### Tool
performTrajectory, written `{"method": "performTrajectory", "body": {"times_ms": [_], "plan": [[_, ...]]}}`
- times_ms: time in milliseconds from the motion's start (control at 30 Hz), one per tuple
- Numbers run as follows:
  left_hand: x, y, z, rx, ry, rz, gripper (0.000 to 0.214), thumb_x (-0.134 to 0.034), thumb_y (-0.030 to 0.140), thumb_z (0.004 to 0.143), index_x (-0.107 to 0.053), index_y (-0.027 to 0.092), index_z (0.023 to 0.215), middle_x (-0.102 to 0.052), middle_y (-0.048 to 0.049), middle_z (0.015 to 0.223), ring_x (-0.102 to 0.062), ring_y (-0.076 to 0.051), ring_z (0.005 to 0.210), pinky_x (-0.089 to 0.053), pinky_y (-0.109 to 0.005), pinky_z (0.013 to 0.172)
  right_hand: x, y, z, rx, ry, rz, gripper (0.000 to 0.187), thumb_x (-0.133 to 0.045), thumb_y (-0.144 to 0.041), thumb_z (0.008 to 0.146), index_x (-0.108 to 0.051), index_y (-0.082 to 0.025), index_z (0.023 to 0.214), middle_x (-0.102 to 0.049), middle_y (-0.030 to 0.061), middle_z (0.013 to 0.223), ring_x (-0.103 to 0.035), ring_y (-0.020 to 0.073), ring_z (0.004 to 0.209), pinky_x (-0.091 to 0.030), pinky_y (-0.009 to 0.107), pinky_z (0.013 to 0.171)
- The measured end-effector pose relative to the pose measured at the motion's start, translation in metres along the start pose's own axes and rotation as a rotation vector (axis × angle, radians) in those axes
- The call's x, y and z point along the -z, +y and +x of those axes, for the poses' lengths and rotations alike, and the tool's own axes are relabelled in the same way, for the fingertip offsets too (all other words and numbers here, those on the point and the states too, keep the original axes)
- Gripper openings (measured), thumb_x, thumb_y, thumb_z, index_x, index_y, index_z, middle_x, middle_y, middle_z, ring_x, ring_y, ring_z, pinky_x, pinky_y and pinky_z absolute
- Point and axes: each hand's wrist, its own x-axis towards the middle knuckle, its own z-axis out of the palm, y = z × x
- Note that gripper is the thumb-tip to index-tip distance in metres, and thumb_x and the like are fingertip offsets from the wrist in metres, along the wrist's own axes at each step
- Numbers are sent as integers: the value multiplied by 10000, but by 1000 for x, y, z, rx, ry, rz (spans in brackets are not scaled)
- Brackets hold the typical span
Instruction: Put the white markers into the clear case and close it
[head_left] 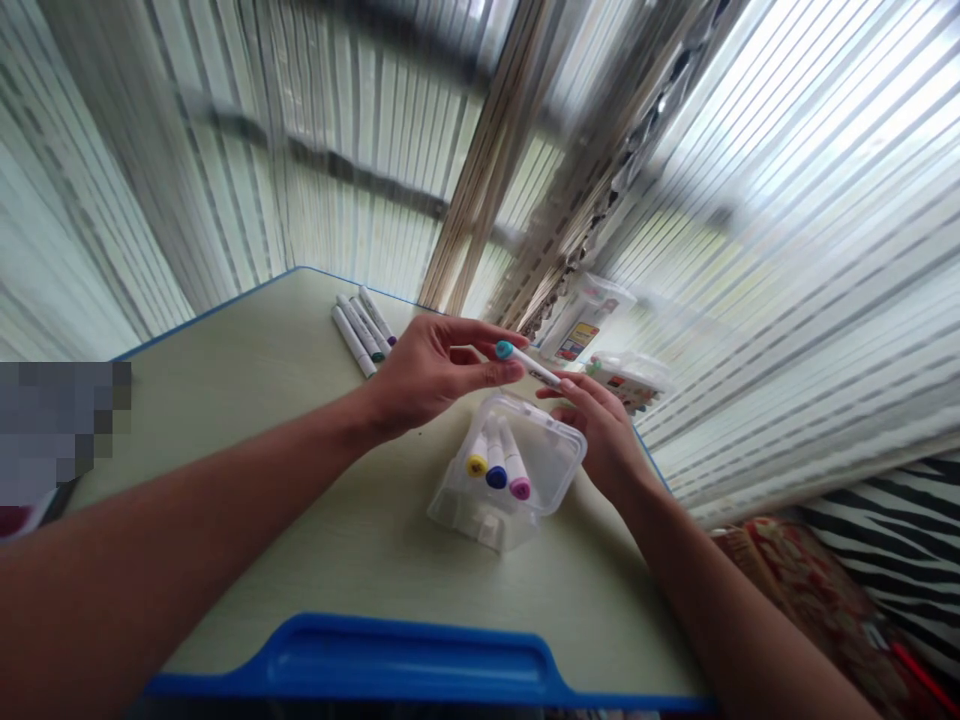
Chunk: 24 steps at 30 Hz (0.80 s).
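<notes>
A white marker with a turquoise cap (534, 368) is held in the air above a clear plastic box (559, 470). My right hand (600, 425) pinches its plain end between thumb and fingers. At the capped end is my left hand (442, 372), thumb below and fingers above; whether they press on the cap is hard to tell. Inside the tilted box lie a yellow-capped marker (477, 464), a blue-capped marker (496, 475) and a pink-capped marker (519, 487). Left of my left hand, several white markers (360, 330) lie side by side on the table.
The pale table (360, 560) has a blue edge and a blue tray groove (405, 655) at the front. Two clear packages, one a tall container (581, 320), the other a box (630, 380), stand at the back right. Striped curtains (360, 120) hang behind the table.
</notes>
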Motion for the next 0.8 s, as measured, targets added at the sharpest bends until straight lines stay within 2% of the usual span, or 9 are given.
{"method": "performTrajectory", "body": {"times_ms": [400, 600, 800], "plan": [[2, -3, 2, -22, 10, 25, 349, -814, 310, 695, -760, 156, 1003, -675, -22, 746, -556, -86, 612, -433, -201, 547, 3, 3, 1, 56, 22, -4, 254, -745, -365, 757, -666, -187, 920, -662, -7, 779, -546, 77, 426, -389, 199, 358], [14, -18, 10, -41, 54, 320, 327, -718, 348, 785, -730, 131, 1028, -688, -52, 826, -554, -94, 607, -426, -211, 561, 6, 1, 3, 287, 97, -39, 217, -781, -309, 756, -678, -197, 911, -573, -59, 633, -499, 63, 413, -378, 203, 381], [25, -32, 13, -76, 0, 656, 313, -655, 394, 823, -730, 178, 1037, -708, -47, 922, -533, -106, 595, -416, -229, 588, 2, -3, -5, 370, 29, -36, 216, -803, -234, 731, -704, -213, 922, -637, -37, 717, -504, 63, 435, -391, 215, 378]]}}
